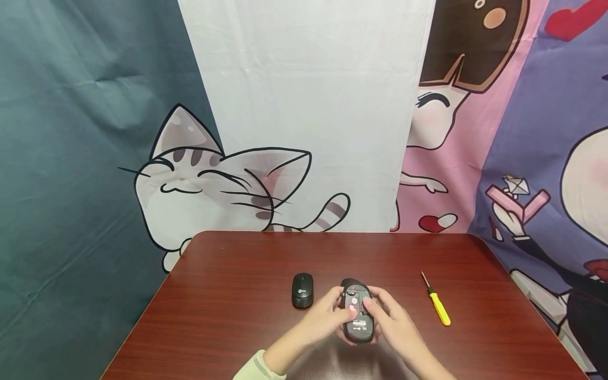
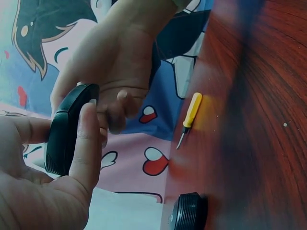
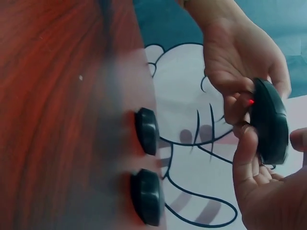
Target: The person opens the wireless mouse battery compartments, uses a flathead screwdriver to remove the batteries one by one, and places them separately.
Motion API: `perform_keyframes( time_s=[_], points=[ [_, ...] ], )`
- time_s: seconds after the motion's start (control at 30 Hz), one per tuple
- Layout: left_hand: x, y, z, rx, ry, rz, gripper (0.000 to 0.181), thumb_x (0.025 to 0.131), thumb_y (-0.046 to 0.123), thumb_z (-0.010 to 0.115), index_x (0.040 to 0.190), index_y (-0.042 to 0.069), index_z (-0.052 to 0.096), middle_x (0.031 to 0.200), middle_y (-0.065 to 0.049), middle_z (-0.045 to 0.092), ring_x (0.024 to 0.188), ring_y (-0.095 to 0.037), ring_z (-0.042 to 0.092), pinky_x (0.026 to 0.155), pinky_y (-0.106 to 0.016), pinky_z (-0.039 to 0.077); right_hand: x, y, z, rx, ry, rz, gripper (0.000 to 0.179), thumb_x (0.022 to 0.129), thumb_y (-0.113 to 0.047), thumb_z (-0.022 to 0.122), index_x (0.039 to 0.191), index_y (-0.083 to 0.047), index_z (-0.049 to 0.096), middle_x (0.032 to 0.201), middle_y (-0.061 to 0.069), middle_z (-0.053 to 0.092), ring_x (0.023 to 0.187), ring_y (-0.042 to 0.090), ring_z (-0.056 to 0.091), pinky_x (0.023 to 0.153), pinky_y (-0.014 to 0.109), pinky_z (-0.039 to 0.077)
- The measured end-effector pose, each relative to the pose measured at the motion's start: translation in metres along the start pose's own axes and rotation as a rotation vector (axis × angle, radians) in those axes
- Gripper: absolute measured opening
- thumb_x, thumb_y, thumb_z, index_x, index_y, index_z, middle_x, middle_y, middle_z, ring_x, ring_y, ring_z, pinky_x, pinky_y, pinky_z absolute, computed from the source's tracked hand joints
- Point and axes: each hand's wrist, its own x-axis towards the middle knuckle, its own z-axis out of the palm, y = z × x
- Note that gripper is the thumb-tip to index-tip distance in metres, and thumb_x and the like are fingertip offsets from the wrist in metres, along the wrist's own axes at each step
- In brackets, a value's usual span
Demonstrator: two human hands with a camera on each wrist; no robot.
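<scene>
Both hands hold a black computer mouse (image 1: 359,322) upside down above the table, its underside and printed labels facing the head camera. My left hand (image 1: 323,319) grips one side, thumb lying over the underside. On the other side my right hand (image 1: 396,324) holds it, its thumb pressed on the underside near the middle. A small red light glows at the mouse's underside in the right wrist view. Left of the hands, a second black mouse (image 1: 302,290) lies upright on the table. A third dark mouse (image 1: 350,282) shows behind the held one, mostly hidden in the head view.
A screwdriver (image 1: 439,305) with a yellow handle lies right of the hands, tip pointing to the back. The reddish-brown wooden table (image 1: 228,327) ends at a back edge against hanging cloths (image 1: 304,79) printed with cartoon figures.
</scene>
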Motion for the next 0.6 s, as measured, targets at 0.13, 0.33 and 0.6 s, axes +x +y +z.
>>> perform_keyframes(
  time_s=[0.13, 0.33, 0.6],
  points=[
    [-0.002, -0.001, 0.000, -0.020, -0.005, -0.002, 0.042, 0.094, 0.009, 0.061, 0.132, -0.003, 0.049, 0.099, -0.009, 0.063, 0.069, -0.020, 0.070, 0.060, -0.050, 0.065, 0.003, -0.005, -0.008, -0.068, 0.015, -0.031, 0.034, 0.101, -0.035, 0.061, 0.130, -0.017, 0.064, 0.117, 0.002, 0.069, 0.104, 0.014, 0.061, 0.082, 0.029, 0.052],
    [-0.004, -0.002, -0.001, -0.044, -0.006, 0.007, 0.043, 0.093, 0.007, 0.061, 0.133, -0.004, 0.048, 0.099, -0.010, 0.064, 0.074, -0.021, 0.071, 0.058, -0.043, 0.065, 0.009, -0.014, -0.017, -0.064, 0.004, -0.109, 0.028, 0.099, -0.026, 0.067, 0.123, -0.012, 0.068, 0.115, 0.004, 0.063, 0.095, 0.012, 0.063, 0.073, 0.027, 0.059],
    [-0.005, -0.003, -0.002, -0.049, -0.004, 0.005, 0.044, 0.094, 0.007, 0.061, 0.135, -0.004, 0.047, 0.102, -0.010, 0.066, 0.076, -0.021, 0.072, 0.059, -0.039, 0.065, 0.014, -0.019, -0.018, -0.064, -0.007, -0.161, 0.024, 0.093, -0.018, 0.074, 0.114, -0.008, 0.070, 0.099, 0.005, 0.058, 0.082, 0.012, 0.061, 0.066, 0.025, 0.059]
  ],
)
